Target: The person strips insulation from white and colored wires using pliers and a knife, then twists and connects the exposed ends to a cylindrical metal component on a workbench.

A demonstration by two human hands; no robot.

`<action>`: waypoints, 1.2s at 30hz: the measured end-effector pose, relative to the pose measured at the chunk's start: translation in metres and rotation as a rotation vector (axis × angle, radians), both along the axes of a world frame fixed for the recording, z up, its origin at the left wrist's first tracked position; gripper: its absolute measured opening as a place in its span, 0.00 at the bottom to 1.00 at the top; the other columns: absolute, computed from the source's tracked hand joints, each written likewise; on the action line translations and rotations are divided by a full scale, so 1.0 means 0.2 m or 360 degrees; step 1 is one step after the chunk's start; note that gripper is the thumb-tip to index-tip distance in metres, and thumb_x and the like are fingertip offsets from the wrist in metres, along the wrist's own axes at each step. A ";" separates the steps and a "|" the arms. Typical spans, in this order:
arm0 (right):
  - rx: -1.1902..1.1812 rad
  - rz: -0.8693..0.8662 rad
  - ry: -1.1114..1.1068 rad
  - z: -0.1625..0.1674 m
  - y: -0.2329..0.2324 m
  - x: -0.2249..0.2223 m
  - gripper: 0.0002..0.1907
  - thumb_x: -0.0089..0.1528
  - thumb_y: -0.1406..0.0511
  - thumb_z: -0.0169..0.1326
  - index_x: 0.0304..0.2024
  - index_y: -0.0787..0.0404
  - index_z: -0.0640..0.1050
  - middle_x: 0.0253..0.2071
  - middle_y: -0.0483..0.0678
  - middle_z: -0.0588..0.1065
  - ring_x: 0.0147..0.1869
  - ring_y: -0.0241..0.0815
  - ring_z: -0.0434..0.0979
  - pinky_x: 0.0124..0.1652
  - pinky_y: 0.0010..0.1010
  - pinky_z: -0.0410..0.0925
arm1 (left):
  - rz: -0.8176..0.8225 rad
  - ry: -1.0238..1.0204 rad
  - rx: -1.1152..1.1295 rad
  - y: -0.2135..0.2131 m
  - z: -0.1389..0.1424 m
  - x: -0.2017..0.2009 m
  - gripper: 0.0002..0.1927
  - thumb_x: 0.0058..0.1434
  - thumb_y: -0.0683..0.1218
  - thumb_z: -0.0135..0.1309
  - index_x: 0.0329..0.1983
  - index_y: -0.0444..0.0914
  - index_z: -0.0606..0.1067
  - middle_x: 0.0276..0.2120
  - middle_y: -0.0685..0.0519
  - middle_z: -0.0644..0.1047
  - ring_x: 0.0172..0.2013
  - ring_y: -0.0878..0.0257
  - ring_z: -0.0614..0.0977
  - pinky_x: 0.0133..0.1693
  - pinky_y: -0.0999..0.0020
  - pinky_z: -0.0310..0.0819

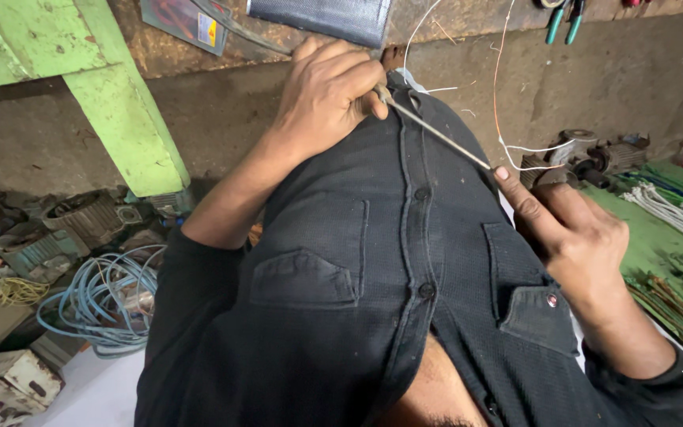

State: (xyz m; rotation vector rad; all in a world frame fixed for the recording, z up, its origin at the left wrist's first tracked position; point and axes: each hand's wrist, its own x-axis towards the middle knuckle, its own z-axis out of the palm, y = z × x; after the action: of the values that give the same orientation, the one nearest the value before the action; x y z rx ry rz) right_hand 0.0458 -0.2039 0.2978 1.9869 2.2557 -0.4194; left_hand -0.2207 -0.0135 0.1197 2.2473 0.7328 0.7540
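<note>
I look down my own dark button shirt (405,261). My left hand (326,91) is closed around one end of a thin stiff grey rod or sleeve (436,133) that runs diagonally across my chest. My right hand (575,233) pinches its other end between thumb and fingers. From the right end a thin white and copper-coloured wire (499,87) rises toward the top of the view and loops to the right. Whether the rod is metal or tubing is unclear.
A green painted table leg (124,119) stands at the left. A blue cable coil (96,296) and old metal parts lie at lower left. A small motor (586,154), white sleeves on a green mat (673,209) and teal-handled pliers (564,20) are at the right.
</note>
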 end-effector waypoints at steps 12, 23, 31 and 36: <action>-0.0024 -0.0032 0.0005 0.04 0.03 -0.01 0.35 0.61 0.66 0.56 0.71 0.40 0.76 0.38 0.44 0.72 0.34 0.41 0.74 0.33 0.32 0.68 | -0.0004 -0.0038 0.0031 0.00 0.00 0.00 0.19 0.68 0.61 0.60 0.35 0.42 0.75 0.32 0.58 0.77 0.38 0.61 0.77 0.48 0.60 0.61; 0.0057 0.0442 -0.0537 0.06 0.01 0.04 0.37 0.60 0.68 0.55 0.73 0.40 0.72 0.36 0.40 0.71 0.33 0.35 0.70 0.29 0.27 0.63 | 0.0046 -0.0105 0.0166 -0.01 0.05 0.00 0.17 0.62 0.58 0.66 0.36 0.42 0.75 0.33 0.58 0.76 0.43 0.60 0.79 0.49 0.60 0.61; -0.0209 -0.0179 0.0252 0.03 0.02 -0.07 0.35 0.58 0.64 0.56 0.70 0.47 0.73 0.30 0.46 0.64 0.30 0.41 0.70 0.29 0.34 0.67 | 0.0101 0.0045 0.0423 0.00 0.08 -0.01 0.16 0.60 0.58 0.64 0.35 0.43 0.74 0.32 0.58 0.75 0.42 0.62 0.79 0.45 0.61 0.60; -0.0126 -0.0275 0.0918 -0.03 0.06 -0.03 0.27 0.64 0.68 0.49 0.66 0.43 0.71 0.35 0.43 0.70 0.34 0.39 0.72 0.37 0.32 0.67 | 0.0092 0.0020 0.0601 0.02 0.08 0.01 0.16 0.60 0.59 0.63 0.35 0.44 0.74 0.33 0.59 0.74 0.41 0.64 0.79 0.45 0.63 0.61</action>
State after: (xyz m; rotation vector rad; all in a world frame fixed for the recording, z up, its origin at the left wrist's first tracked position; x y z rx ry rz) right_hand 0.0400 -0.1909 0.2920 2.2419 2.3004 -1.2181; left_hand -0.2193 -0.0095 0.1360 2.5773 0.7105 0.9736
